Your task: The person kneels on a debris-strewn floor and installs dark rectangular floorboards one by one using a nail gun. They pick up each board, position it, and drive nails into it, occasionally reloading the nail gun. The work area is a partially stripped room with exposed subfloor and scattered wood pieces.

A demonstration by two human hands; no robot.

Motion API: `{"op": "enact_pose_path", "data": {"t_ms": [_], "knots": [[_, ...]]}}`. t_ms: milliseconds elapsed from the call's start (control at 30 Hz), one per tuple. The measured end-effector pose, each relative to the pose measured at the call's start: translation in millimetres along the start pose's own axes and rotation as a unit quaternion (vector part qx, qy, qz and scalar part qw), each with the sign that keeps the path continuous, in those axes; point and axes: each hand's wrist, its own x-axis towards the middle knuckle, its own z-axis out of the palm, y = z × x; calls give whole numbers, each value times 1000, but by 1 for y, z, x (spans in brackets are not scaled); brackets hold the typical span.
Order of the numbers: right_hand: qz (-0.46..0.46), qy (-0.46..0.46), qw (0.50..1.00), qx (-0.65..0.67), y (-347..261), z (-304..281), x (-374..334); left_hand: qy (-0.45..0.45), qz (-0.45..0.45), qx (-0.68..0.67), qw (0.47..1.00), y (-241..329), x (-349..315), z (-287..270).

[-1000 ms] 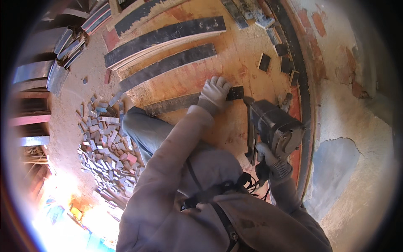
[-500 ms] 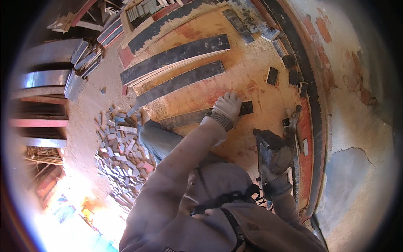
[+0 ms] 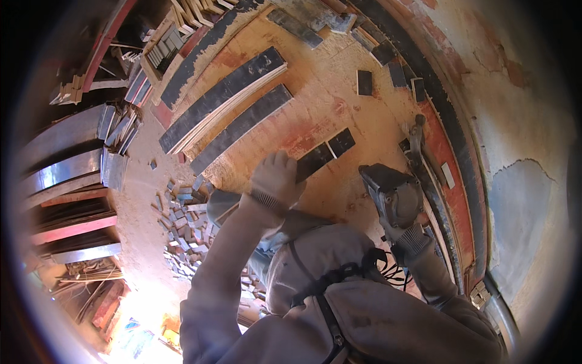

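Note:
My left hand (image 3: 276, 181), in a pale dusty glove, is closed around the near-left part of a dark-faced plywood strip (image 3: 314, 162). Its fingertips are partly hidden. A short dark block (image 3: 341, 142) lies in line with the strip's far end, with a pale line between the two. On the right, my gloved right hand (image 3: 397, 233) is wrapped around a dark handheld power saw (image 3: 397, 197). The saw stands apart from the strip, and its blade cannot be seen.
Longer dark plywood strips (image 3: 242, 127) lie beyond my left hand on the dusty orange board (image 3: 327, 115). Offcut blocks (image 3: 364, 83) sit near the curved right edge by the wall (image 3: 527, 200). Many small offcuts (image 3: 185, 227) are heaped at the left. Stacked boards (image 3: 66, 173) stand farther left.
My left hand has slid left along the strip, away from its far end, uncovering the pale line beside the end block. The right hand still holds the saw. The whole view has turned somewhat.

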Motion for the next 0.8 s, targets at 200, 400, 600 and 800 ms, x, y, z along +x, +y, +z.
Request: {"op": "enact_pose_path", "data": {"t_ms": [200, 400, 600, 800], "knots": [[-42, 14, 987, -156, 6, 1, 2, -50, -27, 206, 977, -27, -98, -79], [-22, 17, 999, -41, -10, 1, 0, 127, -219, -57, 966, -7, -49, -50], [-38, 51, 995, 72, -1, 1, -3, 83, -234, -57, 967, 83, 205, 51], [-9, 61, 956, 288, 15, 46, -9, 102, -196, -81, 972, 87, 246, 62]]}}
